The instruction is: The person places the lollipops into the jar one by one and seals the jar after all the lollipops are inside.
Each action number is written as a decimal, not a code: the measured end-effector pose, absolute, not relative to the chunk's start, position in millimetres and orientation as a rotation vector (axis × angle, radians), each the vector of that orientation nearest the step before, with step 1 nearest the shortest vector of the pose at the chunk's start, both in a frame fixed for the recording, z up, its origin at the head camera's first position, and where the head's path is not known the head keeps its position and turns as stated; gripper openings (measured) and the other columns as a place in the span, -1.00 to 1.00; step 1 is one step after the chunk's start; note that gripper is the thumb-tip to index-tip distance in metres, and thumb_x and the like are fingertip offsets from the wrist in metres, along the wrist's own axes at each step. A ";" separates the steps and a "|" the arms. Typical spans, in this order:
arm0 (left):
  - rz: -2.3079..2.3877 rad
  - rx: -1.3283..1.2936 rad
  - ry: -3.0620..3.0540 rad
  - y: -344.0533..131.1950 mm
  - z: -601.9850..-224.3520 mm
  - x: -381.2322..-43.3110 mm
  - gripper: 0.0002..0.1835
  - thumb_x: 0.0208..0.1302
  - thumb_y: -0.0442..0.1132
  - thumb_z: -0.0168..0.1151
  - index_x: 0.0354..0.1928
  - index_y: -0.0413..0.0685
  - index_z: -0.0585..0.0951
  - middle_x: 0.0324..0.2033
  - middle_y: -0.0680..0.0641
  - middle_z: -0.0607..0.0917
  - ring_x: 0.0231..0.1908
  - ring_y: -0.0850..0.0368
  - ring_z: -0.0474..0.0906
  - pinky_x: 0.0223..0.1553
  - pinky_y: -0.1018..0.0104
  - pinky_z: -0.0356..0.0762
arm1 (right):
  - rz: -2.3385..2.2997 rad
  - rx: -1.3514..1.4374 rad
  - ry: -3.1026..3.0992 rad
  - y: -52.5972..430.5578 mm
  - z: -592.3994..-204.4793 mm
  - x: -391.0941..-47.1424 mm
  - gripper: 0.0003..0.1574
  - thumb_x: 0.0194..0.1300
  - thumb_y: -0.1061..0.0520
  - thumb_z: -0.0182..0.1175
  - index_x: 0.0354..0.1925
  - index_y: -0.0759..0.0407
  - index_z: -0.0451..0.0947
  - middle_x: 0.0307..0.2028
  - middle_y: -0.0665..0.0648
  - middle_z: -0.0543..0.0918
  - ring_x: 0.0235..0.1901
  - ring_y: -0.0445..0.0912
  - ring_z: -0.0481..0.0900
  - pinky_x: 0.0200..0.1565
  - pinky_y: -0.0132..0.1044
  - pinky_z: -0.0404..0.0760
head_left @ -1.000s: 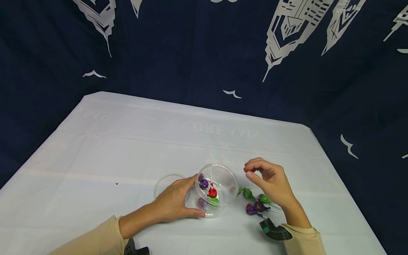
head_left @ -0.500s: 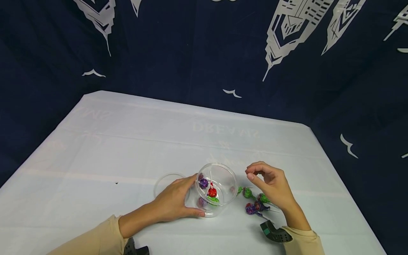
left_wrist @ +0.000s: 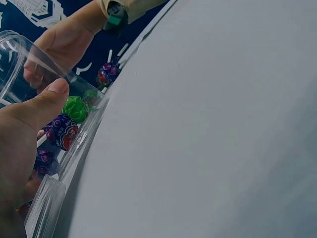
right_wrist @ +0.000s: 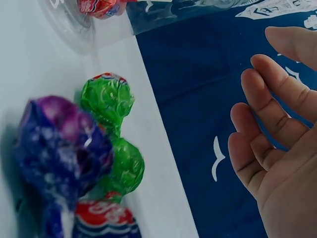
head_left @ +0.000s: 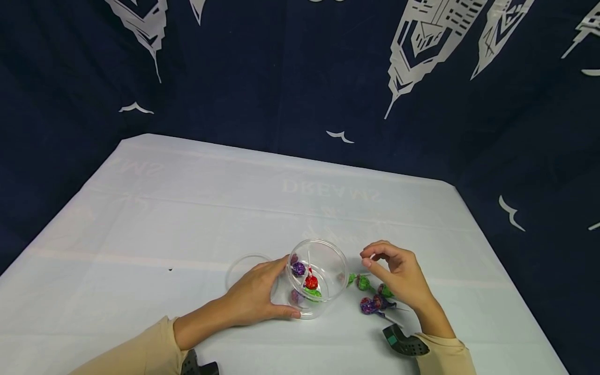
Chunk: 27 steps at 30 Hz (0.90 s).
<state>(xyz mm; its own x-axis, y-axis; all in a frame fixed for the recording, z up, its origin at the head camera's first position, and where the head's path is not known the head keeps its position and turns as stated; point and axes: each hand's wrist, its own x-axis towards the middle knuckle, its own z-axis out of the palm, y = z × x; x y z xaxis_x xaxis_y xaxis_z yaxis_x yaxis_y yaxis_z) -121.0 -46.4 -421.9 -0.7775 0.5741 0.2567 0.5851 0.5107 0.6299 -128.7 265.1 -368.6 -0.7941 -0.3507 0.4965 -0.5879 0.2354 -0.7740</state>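
Observation:
My left hand point(head_left: 253, 297) grips a clear plastic jar point(head_left: 332, 259) from its left side, thumb at the front. The jar stands with its mouth uncovered. Inside lie a red lollipop point(head_left: 311, 282), a purple lollipop point(head_left: 298, 269) and a green lollipop point(left_wrist: 75, 109), among others. My right hand point(head_left: 398, 273) hovers to the right of the jar, fingers loosely bent and holding nothing in the right wrist view. Below it on the cloth lie green lollipops point(head_left: 363, 283) and purple lollipops point(head_left: 367, 306), their sticks pointing various ways.
Behind the left hand, a clear round lid point(head_left: 233, 264) lies on the white tablecloth point(head_left: 187, 229), partly hidden. One small dark speck point(head_left: 171, 269) is farther left. A dark blue patterned curtain point(head_left: 262, 78) hangs beyond the table's far edge.
My right hand has sunk slightly towards the lollipops on the cloth, its fingers still bent. The left hand and the jar stay in place.

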 end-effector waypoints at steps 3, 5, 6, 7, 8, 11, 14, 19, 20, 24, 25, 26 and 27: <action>-1.142 -1.047 -2.715 -46.0 -422.4 -121.1 0.14 -0.05 0.30 0.47 0.45 -0.22 0.25 0.30 -0.16 0.49 0.28 -0.07 0.40 0.32 -0.03 0.29 | 1.549 0.865 -2.329 266.7 -370.5 -129.2 -0.76 0.17 0.60 0.18 -0.21 0.44 0.59 -0.25 0.21 0.67 -0.19 -0.16 0.54 -0.10 -0.43 0.52; -1.137 -1.047 -2.714 -46.1 -422.4 -121.0 0.14 -0.04 0.31 0.46 0.45 -0.23 0.25 0.30 -0.16 0.49 0.28 -0.08 0.41 0.32 -0.03 0.30 | 1.520 0.846 -2.362 267.8 -372.0 -129.8 -0.80 0.18 0.59 0.20 -0.22 0.47 0.58 -0.26 0.21 0.67 -0.19 -0.16 0.55 -0.10 -0.41 0.52; -1.136 -1.046 -2.714 -46.1 -422.1 -120.9 0.15 -0.04 0.31 0.47 0.45 -0.23 0.25 0.29 -0.17 0.49 0.28 -0.08 0.41 0.32 -0.03 0.30 | 1.507 0.837 -2.376 268.3 -372.8 -130.1 -0.81 0.18 0.58 0.21 -0.22 0.47 0.58 -0.26 0.22 0.67 -0.19 -0.16 0.56 -0.09 -0.41 0.51; -1.133 -1.047 -2.715 -46.2 -422.1 -120.8 0.15 -0.05 0.31 0.47 0.45 -0.24 0.24 0.29 -0.17 0.49 0.28 -0.08 0.40 0.32 -0.03 0.30 | 1.498 0.830 -2.389 268.8 -373.7 -130.5 -0.81 0.18 0.57 0.21 -0.22 0.46 0.59 -0.26 0.21 0.68 -0.18 -0.16 0.57 -0.09 -0.40 0.51; -1.132 -1.045 -2.717 -46.2 -421.8 -120.6 0.15 -0.05 0.31 0.47 0.45 -0.24 0.24 0.30 -0.17 0.49 0.28 -0.08 0.40 0.32 -0.02 0.30 | 1.489 0.824 -2.401 269.3 -374.6 -130.9 -0.81 0.18 0.56 0.22 -0.22 0.44 0.59 -0.26 0.20 0.68 -0.18 -0.16 0.57 -0.09 -0.39 0.50; -1.132 -1.038 -2.729 -46.1 -421.2 -120.3 0.16 -0.07 0.29 0.49 0.46 -0.21 0.24 0.30 -0.15 0.48 0.29 -0.07 0.39 0.34 -0.01 0.28 | 1.468 0.809 -2.430 270.7 -377.3 -132.2 -0.80 0.17 0.54 0.24 -0.22 0.42 0.61 -0.27 0.22 0.68 -0.19 -0.16 0.57 -0.09 -0.37 0.50; -1.133 -1.031 -2.740 -46.0 -421.0 -120.4 0.16 -0.07 0.30 0.49 0.46 -0.21 0.24 0.31 -0.15 0.48 0.29 -0.07 0.39 0.34 -0.01 0.28 | 1.439 0.779 -2.474 272.1 -380.0 -133.2 -0.83 0.18 0.50 0.27 -0.22 0.40 0.62 -0.28 0.24 0.69 -0.20 -0.17 0.57 -0.09 -0.37 0.49; -1.132 -1.029 -2.741 -46.5 -421.9 -120.7 0.16 -0.05 0.32 0.46 0.45 -0.24 0.24 0.30 -0.18 0.48 0.28 -0.11 0.40 0.33 -0.05 0.29 | 1.368 0.680 -2.569 274.1 -383.5 -134.4 -0.90 0.23 0.41 0.30 -0.24 0.40 0.63 -0.27 0.19 0.70 -0.21 -0.19 0.57 -0.12 -0.37 0.50; -1.133 -1.027 -2.742 -46.6 -421.8 -120.5 0.16 -0.05 0.32 0.46 0.45 -0.24 0.24 0.30 -0.18 0.48 0.28 -0.11 0.40 0.33 -0.05 0.28 | 1.349 0.657 -2.587 274.4 -383.9 -134.6 -0.91 0.25 0.40 0.30 -0.24 0.40 0.64 -0.27 0.17 0.70 -0.23 -0.18 0.56 -0.14 -0.36 0.51; -1.137 -1.027 -2.740 -46.7 -421.4 -120.1 0.17 -0.07 0.29 0.49 0.45 -0.25 0.24 0.31 -0.18 0.47 0.28 -0.11 0.39 0.33 -0.04 0.28 | 1.264 0.576 -2.654 276.8 -386.1 -135.8 -0.93 0.30 0.33 0.28 -0.24 0.33 0.67 -0.26 0.13 0.70 -0.29 -0.16 0.54 -0.27 -0.33 0.50; -1.139 -1.027 -2.741 -46.7 -421.4 -120.1 0.17 -0.08 0.29 0.50 0.46 -0.25 0.24 0.31 -0.18 0.47 0.29 -0.11 0.39 0.33 -0.04 0.28 | 1.245 0.563 -2.666 277.5 -386.9 -136.2 -0.94 0.30 0.32 0.29 -0.24 0.30 0.68 -0.27 0.14 0.70 -0.31 -0.14 0.54 -0.31 -0.32 0.50; -1.141 -1.028 -2.738 -46.7 -421.1 -119.9 0.17 -0.08 0.29 0.50 0.46 -0.25 0.24 0.31 -0.18 0.47 0.29 -0.11 0.39 0.33 -0.04 0.28 | 1.217 0.558 -2.677 278.8 -388.2 -137.0 -0.94 0.30 0.32 0.29 -0.24 0.28 0.68 -0.27 0.13 0.70 -0.32 -0.14 0.53 -0.34 -0.32 0.48; -1.144 -1.029 -2.738 -46.5 -421.2 -120.0 0.17 -0.08 0.29 0.50 0.46 -0.25 0.23 0.31 -0.17 0.47 0.29 -0.11 0.39 0.33 -0.04 0.28 | 1.192 0.554 -2.686 280.0 -389.6 -137.7 -0.94 0.29 0.32 0.29 -0.25 0.26 0.69 -0.28 0.13 0.70 -0.33 -0.13 0.52 -0.36 -0.32 0.47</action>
